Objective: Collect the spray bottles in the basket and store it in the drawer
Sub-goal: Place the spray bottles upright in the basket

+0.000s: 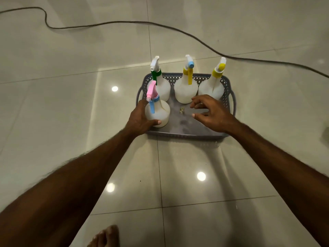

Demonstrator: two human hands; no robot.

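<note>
A grey perforated basket point(204, 78) sits on the tiled floor. Along its far side stand three white spray bottles: one with a white nozzle and green collar point(162, 86), one with a blue and yellow head point(185, 90), one with a yellow head point(211, 89). In the near left corner stands a bottle with a pink and blue head point(157, 111); my left hand point(140, 120) is wrapped around its body. My right hand point(211, 113) hovers over the basket's right half, fingers apart, holding nothing.
A dark cable point(178, 30) snakes across the glossy floor beyond the basket. A small scrap of debris point(182, 110) lies on the basket's bottom. A bare foot point(105, 237) shows at the lower edge.
</note>
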